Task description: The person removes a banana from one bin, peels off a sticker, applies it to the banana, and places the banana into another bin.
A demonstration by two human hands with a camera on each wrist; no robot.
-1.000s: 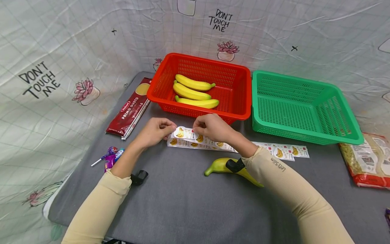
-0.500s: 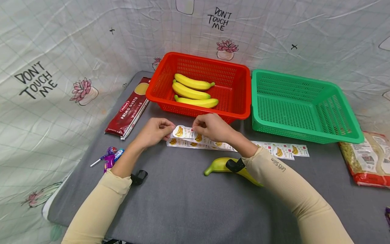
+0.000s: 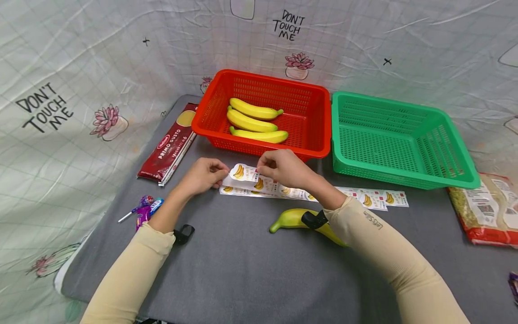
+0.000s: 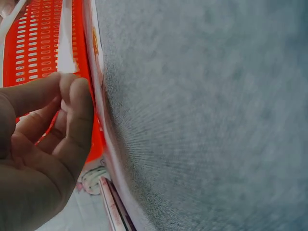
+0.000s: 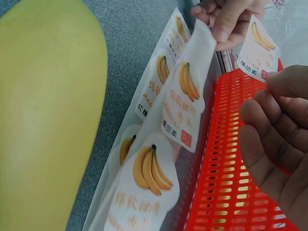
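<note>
My left hand (image 3: 204,174) pinches the end of the sticker strip (image 3: 291,192), holding the backing lifted off the mat (image 3: 243,270). My right hand (image 3: 283,167) pinches one banana sticker (image 3: 242,171) between thumb and forefinger; in the right wrist view that sticker (image 5: 260,45) stands apart from the backing at its top, though I cannot tell if its lower edge has come free. The rest of the strip lies flat on the mat, running right under my forearm towards the green basket (image 3: 398,144), just in front of the red basket (image 3: 265,112).

I judge the step in hand to be peeling a sticker off the strip. The loose banana (image 3: 301,220) lies on the mat near my right wrist, partly under the sleeve, with no sticker on it that I can see. The next move, as I read it, calls for pulling the sticker fully clear without folding it on itself, then bringing it down to that banana and pressing it flat.

Three bananas (image 3: 252,121) sit in the red basket; the green one holds nothing visible. A spaghetti pack (image 3: 171,144) lies left and a bag (image 3: 485,211) far right.
</note>
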